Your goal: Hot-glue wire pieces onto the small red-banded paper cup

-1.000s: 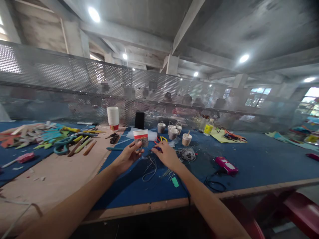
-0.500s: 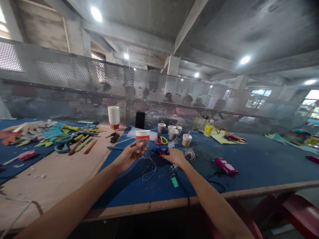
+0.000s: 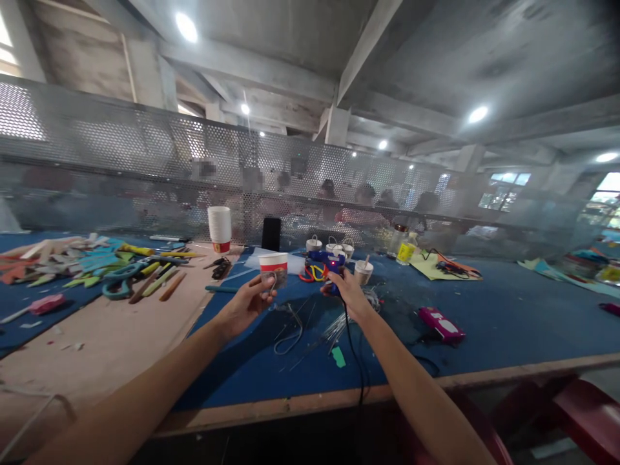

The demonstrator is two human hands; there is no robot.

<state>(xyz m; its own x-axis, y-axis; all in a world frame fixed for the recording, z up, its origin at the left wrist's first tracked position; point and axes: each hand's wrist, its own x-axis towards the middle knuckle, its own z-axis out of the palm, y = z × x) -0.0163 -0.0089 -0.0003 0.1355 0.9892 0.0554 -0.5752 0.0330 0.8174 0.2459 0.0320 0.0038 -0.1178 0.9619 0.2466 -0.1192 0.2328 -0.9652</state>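
Paper cup [image 3: 273, 269], contents unseen, gripped by left hand [image 3: 245, 305]; right hand [image 3: 347, 290] fingers clasp blue glue gun [image 3: 327, 261].

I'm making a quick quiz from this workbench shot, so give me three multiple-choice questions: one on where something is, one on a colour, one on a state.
1. Where does the stack of white paper cups stand?
A. at the far side of the table, left of the black phone
B. beside the pink device
C. at the near table edge

2. What colour is the glue gun?
A. green
B. blue
C. white

3. What is the left hand doing?
A. lying flat on the table
B. gripping scissors
C. holding a paper cup off the table

Answers:
1 A, the stack stands before the mesh screen, left of the black phone.
2 B, its body above the right hand is blue.
3 C, the fingers wrap the red-rimmed paper cup.
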